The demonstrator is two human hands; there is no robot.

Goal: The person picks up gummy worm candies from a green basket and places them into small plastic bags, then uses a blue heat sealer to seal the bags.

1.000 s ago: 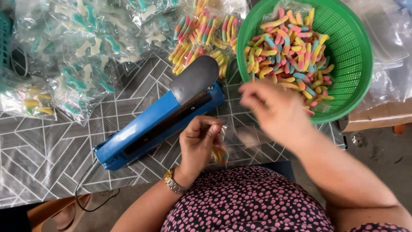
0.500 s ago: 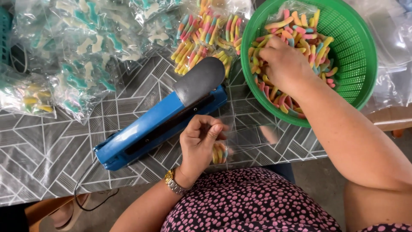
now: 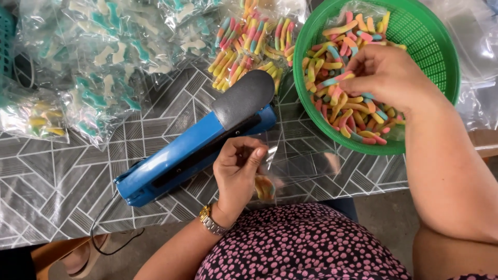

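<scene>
The tabletop (image 3: pixel 62 197), covered in a grey cloth with a white geometric pattern, carries everything, and the blue heat sealer (image 3: pixel 197 148) lying diagonally across its middle serves as the landmark. Above and to the left of the sealer lie heaps of clear packets of teal and white gummies (image 3: pixel 104 57); just above its dark grey handle sit packets of striped gummy worms (image 3: pixel 249 36). To the right of the sealer stands a green mesh basket (image 3: pixel 430 46) filled with loose gummy worms (image 3: pixel 358 114) in pink, yellow, orange and blue. The right hand (image 3: pixel 386 78) reaches into that basket, its fingers curled down and pinched on a few worms. Just below the sealer, at the tabletop's near edge, the left hand (image 3: pixel 238 173) pinches the mouth of a small clear bag (image 3: pixel 280 166) between thumb and fingers; a couple of worms already lie in its bottom. A gold wristwatch (image 3: pixel 210 220) sits on that wrist. My judgement is that the risk lies in the bag's mouth: the film is thin and slack, held at one side only, so it could fold shut or slip, and worms brought over could fall to the floor past the edge.
</scene>
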